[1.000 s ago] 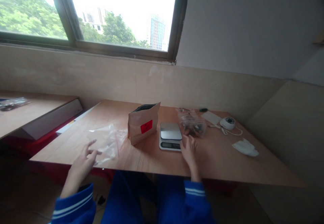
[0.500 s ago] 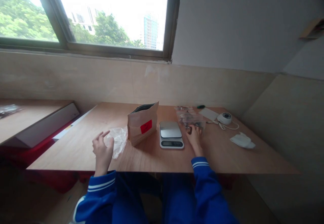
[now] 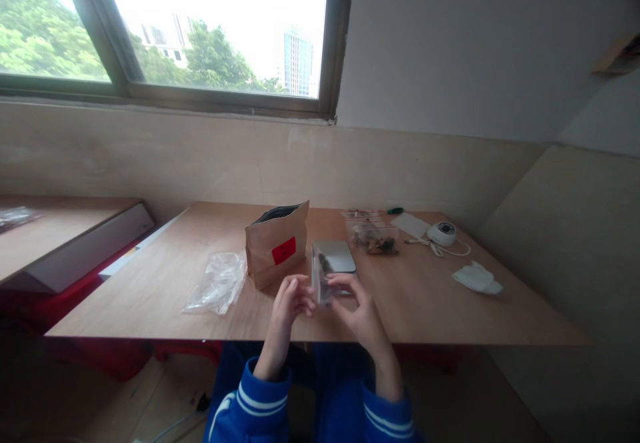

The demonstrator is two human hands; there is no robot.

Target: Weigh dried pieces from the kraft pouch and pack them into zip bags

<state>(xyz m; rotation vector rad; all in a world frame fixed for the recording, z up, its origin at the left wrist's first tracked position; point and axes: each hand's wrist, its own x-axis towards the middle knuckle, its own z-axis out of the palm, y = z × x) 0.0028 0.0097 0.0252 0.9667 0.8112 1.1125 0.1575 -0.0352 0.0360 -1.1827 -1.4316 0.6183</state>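
Observation:
Between my hands hangs a small clear plastic bag (image 3: 323,279) with dark contents, blurred by motion. My right hand (image 3: 357,306) pinches its right edge between thumb and fingers. My left hand (image 3: 291,299) is just left of the bag, its fingers loosely curled and apart, holding nothing. Behind the bag is a kitchen scale (image 3: 341,256) with a metal plate; its display is mostly hidden by my right hand and the bag. An upright brown paper pouch (image 3: 263,253) with a red label stands left of the scale, its top gaping.
A crumpled clear bag (image 3: 220,283) lies left of the pouch. Right of the scale are several filled zip bags (image 3: 375,236). Further right sit a white dome camera (image 3: 442,233) with its cable and a white crumpled wrapper (image 3: 477,278). A green-handled tool (image 3: 395,211) lies at the back.
My right hand has lifted a small plastic bag from the pile and brought it left, in front of the scale. My left hand has moved right from the crumpled bag towards it.

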